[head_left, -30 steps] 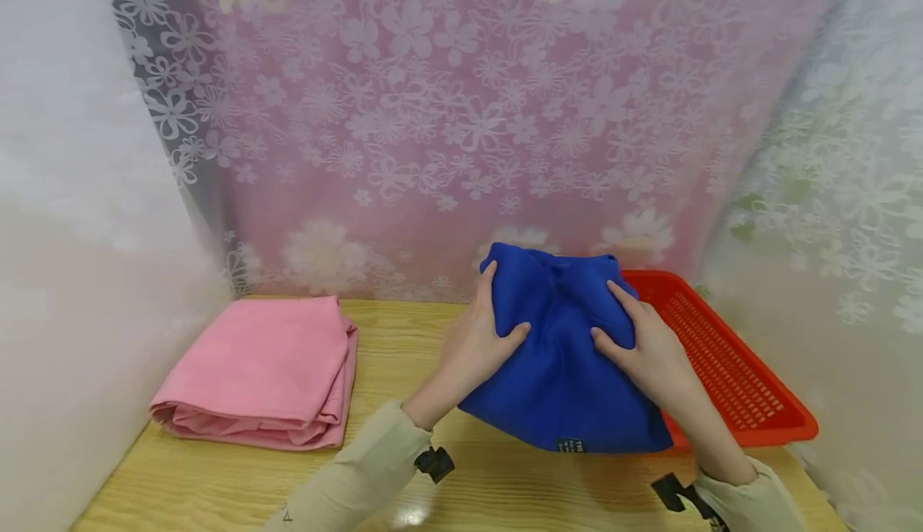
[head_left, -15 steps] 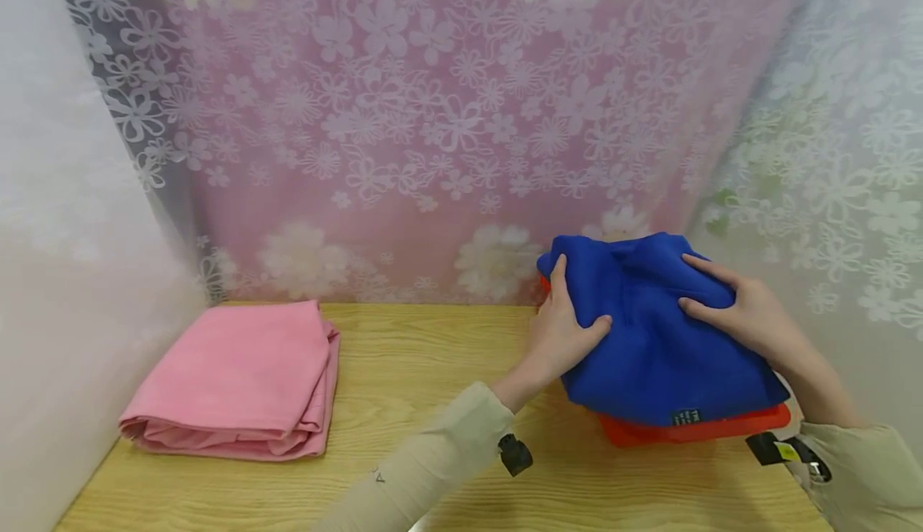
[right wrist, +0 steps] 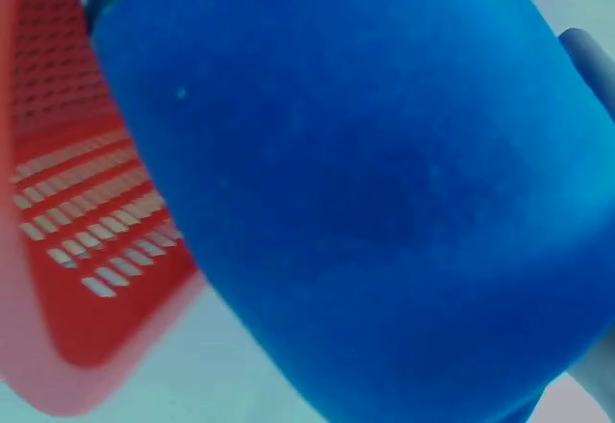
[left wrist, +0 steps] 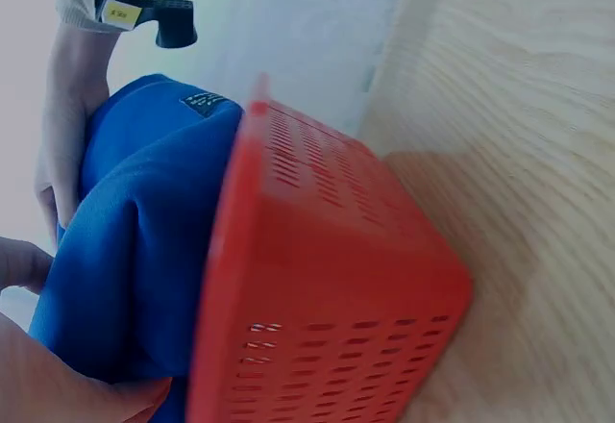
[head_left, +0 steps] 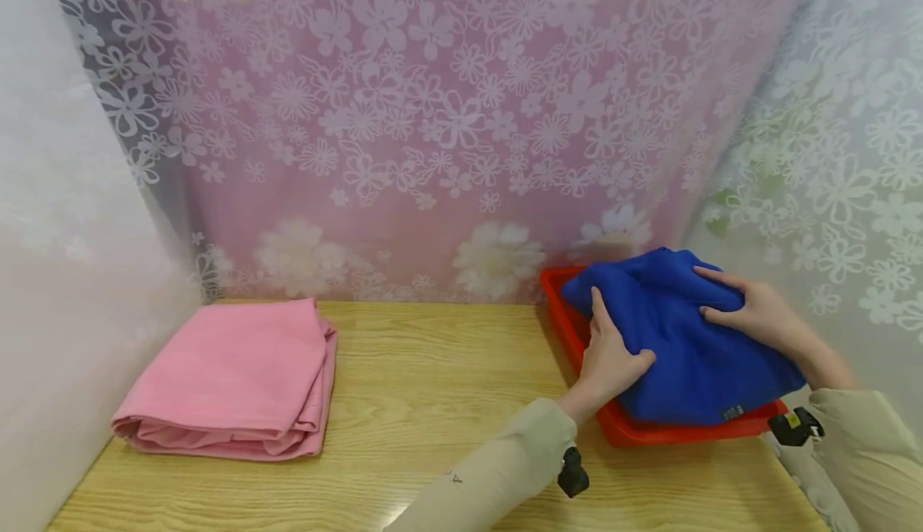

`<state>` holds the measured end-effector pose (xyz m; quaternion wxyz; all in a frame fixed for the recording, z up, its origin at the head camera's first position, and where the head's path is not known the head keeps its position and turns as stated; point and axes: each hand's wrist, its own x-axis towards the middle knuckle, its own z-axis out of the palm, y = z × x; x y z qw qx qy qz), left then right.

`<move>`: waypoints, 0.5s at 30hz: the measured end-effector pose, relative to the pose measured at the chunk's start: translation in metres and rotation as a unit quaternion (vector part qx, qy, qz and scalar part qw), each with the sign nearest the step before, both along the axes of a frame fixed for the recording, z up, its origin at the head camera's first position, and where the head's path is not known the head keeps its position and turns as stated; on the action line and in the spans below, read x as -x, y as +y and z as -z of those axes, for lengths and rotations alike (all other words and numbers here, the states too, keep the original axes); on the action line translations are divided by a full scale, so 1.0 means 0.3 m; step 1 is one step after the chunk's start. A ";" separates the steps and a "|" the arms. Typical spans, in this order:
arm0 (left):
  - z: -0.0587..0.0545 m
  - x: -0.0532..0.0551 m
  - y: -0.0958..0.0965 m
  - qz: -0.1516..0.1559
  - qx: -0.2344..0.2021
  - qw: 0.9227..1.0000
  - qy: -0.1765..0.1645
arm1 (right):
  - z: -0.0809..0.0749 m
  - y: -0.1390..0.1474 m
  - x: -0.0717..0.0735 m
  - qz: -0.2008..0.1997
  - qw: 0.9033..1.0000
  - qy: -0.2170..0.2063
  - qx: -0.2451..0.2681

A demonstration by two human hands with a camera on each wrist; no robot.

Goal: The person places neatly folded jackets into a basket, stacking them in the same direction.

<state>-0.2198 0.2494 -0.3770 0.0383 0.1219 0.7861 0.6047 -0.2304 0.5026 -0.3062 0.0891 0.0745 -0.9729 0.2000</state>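
Note:
A folded blue garment with a small dark label near its lower edge lies over the mouth of a red plastic basket. My left hand grips its left side, thumb on top. On the right side my right hand holds it the same way, the fingertips partly hidden. In the left wrist view the blue garment bulges over the rim of the slotted basket. Blue cloth fills most of the right wrist view, beside the basket's inner wall.
A folded pink garment lies on the left of the wooden table. A flower-patterned curtain hangs behind the table, and pale sheeting stands close to the basket on the right.
Both hands have carried the blue garment to the right and lowered it onto the red basket. The pink garment stays in its place while the view has shifted slightly.

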 end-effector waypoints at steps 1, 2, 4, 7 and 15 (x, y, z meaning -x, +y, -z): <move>0.009 0.003 0.008 -0.003 0.004 1.000 -0.003 | 0.017 0.006 0.007 -0.001 1.000 0.000 0.004; 0.017 0.005 0.015 -0.007 0.010 1.000 -0.006 | 0.034 0.012 0.014 -0.002 1.000 -0.001 0.008; 0.032 0.012 0.026 -0.009 0.025 1.000 -0.015 | 0.069 0.020 0.025 -0.005 1.000 -0.005 0.017; 0.047 0.022 0.036 -0.007 0.060 0.998 -0.029 | 0.125 0.035 0.036 -0.010 1.000 -0.012 0.022; 0.048 0.043 0.070 -0.016 0.133 0.988 -0.078 | 0.235 0.067 0.048 -0.014 0.995 -0.083 0.050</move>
